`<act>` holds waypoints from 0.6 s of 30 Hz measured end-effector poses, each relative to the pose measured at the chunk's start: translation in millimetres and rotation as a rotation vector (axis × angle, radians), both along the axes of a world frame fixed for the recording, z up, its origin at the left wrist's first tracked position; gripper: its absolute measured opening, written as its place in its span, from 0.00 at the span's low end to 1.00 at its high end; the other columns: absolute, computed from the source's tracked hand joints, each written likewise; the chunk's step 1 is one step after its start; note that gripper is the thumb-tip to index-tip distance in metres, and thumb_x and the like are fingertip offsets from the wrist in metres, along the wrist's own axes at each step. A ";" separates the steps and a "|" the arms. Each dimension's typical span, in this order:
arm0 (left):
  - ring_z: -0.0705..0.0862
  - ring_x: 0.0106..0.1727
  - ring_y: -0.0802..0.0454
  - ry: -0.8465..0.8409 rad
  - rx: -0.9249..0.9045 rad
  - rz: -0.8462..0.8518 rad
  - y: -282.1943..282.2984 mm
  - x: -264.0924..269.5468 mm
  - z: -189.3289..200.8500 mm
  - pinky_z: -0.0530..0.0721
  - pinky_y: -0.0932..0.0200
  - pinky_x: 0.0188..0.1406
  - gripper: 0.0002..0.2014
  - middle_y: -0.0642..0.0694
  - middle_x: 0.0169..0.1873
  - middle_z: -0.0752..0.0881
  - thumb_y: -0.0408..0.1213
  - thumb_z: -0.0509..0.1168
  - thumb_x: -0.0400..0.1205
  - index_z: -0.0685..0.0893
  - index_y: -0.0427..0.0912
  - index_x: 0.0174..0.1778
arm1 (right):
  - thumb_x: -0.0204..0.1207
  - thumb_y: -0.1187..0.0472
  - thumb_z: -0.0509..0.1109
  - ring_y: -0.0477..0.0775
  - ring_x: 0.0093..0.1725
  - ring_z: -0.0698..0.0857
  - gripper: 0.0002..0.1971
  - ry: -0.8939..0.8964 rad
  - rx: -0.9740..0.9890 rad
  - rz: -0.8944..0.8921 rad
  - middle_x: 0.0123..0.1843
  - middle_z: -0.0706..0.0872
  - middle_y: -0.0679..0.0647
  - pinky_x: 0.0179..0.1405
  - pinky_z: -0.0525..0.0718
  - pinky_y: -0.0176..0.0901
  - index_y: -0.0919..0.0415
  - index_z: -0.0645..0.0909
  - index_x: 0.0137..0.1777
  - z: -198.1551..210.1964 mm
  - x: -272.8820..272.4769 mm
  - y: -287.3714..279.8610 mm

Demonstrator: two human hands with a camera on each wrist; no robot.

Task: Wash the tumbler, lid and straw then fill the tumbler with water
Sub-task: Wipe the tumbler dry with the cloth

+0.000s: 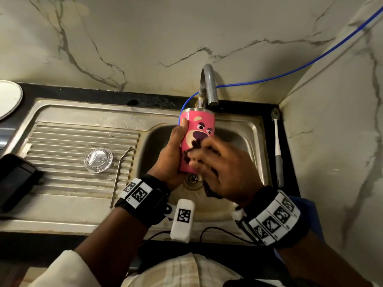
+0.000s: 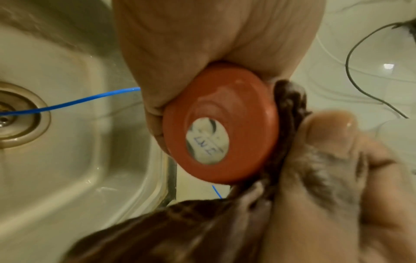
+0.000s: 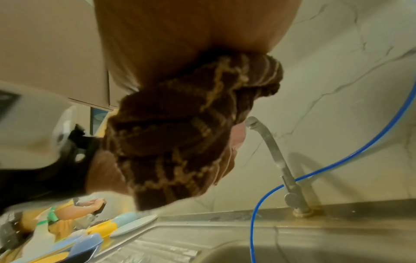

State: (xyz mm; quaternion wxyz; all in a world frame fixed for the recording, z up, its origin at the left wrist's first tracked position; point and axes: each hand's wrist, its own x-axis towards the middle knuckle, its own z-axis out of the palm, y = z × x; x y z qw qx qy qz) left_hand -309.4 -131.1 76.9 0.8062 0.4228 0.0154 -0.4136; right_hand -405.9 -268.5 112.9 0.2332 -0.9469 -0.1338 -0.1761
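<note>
The left hand grips the pink tumbler from its left side, with the thumb on the wall near the rim, and holds it over the sink basin, with the open end toward the tap. The right hand is closed around a dark brown cloth and presses it on the lower part of the tumbler.

The right hand is blurred in the head view, so its fingers are hard to separate. The tumbler's inside is not visible. In the left wrist view only its round base shows, with a pale sticker whose writing I cannot read.

The clear lid lies on the ribbed drainboard, and the metal straw lies just beside it at the edge of the basin. A brush lies on the dark counter right of the sink. A blue tube runs along the wall past the tap.
</note>
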 end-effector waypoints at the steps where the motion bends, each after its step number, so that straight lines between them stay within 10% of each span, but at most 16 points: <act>1: 0.90 0.55 0.42 0.001 -0.016 -0.013 -1.4 -2.0 0.6 0.91 0.51 0.49 0.35 0.34 0.57 0.89 0.62 0.57 0.89 0.79 0.33 0.78 | 0.87 0.53 0.70 0.54 0.49 0.85 0.10 -0.001 0.030 -0.033 0.57 0.83 0.54 0.45 0.82 0.45 0.56 0.90 0.61 3.2 7.1 -4.7; 5: 0.89 0.63 0.38 -0.012 -0.039 -0.003 -3.6 -6.5 0.9 0.90 0.43 0.58 0.29 0.33 0.65 0.88 0.57 0.53 0.91 0.81 0.39 0.77 | 0.88 0.53 0.70 0.50 0.50 0.88 0.11 -0.020 0.100 -0.180 0.60 0.83 0.51 0.44 0.84 0.40 0.56 0.88 0.64 17.9 39.5 -22.3; 11: 0.93 0.52 0.44 0.036 -0.107 0.058 -4.7 -1.1 3.2 0.92 0.49 0.51 0.26 0.38 0.52 0.93 0.54 0.54 0.89 0.93 0.43 0.59 | 0.88 0.53 0.69 0.52 0.51 0.88 0.11 -0.024 0.124 -0.188 0.60 0.83 0.51 0.45 0.87 0.51 0.56 0.87 0.63 12.6 42.7 -11.1; 15: 0.91 0.44 0.46 0.039 -0.042 0.047 -1.2 6.3 3.5 0.90 0.53 0.38 0.33 0.38 0.47 0.90 0.62 0.63 0.85 0.82 0.34 0.71 | 0.89 0.53 0.68 0.55 0.49 0.85 0.10 0.028 0.059 -0.052 0.58 0.84 0.52 0.45 0.81 0.48 0.55 0.88 0.61 -0.4 10.6 9.2; 18: 0.91 0.54 0.36 0.007 0.089 0.163 -0.9 13.3 -4.3 0.90 0.46 0.46 0.48 0.28 0.65 0.86 0.63 0.77 0.77 0.69 0.37 0.85 | 0.89 0.51 0.67 0.58 0.51 0.86 0.11 0.006 -0.012 0.009 0.59 0.85 0.53 0.44 0.84 0.50 0.55 0.87 0.62 -13.7 -10.1 12.7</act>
